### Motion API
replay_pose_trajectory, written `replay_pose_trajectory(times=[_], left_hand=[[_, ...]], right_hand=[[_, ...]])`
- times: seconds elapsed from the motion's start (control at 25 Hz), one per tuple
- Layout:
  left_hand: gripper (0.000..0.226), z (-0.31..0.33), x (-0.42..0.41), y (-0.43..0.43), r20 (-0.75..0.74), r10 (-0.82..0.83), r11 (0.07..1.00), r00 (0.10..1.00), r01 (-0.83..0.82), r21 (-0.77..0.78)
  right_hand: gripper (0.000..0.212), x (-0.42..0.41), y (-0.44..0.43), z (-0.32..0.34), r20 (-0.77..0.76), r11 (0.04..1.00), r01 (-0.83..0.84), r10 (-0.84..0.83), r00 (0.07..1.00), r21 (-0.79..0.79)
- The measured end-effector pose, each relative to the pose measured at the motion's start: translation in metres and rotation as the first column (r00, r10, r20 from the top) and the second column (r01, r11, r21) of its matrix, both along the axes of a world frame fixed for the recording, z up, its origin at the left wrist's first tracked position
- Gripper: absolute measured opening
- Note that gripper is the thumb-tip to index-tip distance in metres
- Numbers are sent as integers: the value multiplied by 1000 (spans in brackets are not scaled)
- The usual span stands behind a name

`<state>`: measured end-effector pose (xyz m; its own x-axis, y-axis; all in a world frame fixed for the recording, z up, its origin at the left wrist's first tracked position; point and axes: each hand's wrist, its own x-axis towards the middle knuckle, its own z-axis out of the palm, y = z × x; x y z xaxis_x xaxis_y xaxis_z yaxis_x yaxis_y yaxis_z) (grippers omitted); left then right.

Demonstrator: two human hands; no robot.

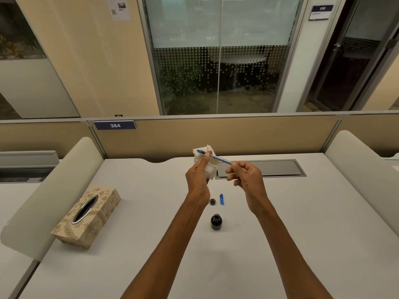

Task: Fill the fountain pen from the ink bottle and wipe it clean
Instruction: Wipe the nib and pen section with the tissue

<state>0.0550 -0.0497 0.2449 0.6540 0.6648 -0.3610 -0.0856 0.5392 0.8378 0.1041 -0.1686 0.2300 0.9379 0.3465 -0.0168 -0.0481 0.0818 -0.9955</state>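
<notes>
I had the pen (pixel 216 157) up over the far middle of the desk (pixel 302 212), my right hand (pixel 245 172) pinching its back end between fingertips and my left hand (pixel 199 173) clamped on a white tissue (pixel 208 167), thumb pressing the front part of the pen against it. The blue tip lay on the tissue, so I judged I was in the wiping step, with the filling probably behind me, though I could not see ink inside the pen. Below my wrists the ink bottle (pixel 216 222) stood open, its cap (pixel 212 201) lying apart just beyond it, touching nothing, and the blue pen cap (pixel 221 199) lay just beside that. Left to do, as I reckoned: finish the wipe, cap the pen, close the bottle. The tissue box (pixel 86 216) sat well off to my left.
</notes>
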Motion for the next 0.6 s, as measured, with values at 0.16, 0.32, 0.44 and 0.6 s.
replay_pose_trajectory(times=[0.16, 0.32, 0.44, 0.6], left_hand=[[35, 0, -2, -7, 0, -19, 1000, 1000, 19, 9], [34, 2, -4, -5, -7, 1, 1000, 1000, -1, 2], [32, 2, -5, -7, -7, -17, 1000, 1000, 17, 6], [32, 3, -6, -10, -10, -21, 999, 1000, 21, 28]], right_hand=[[56, -1, 3, 1, -62, 981, 64, -77, 995, -185], [24, -2, -6, -1, 31, 995, -19, 22, 999, -97], [38, -5, -1, -2, 31, 988, 25, -20, 999, -154], [36, -6, -2, -3, 37, 981, 25, -18, 999, -194]])
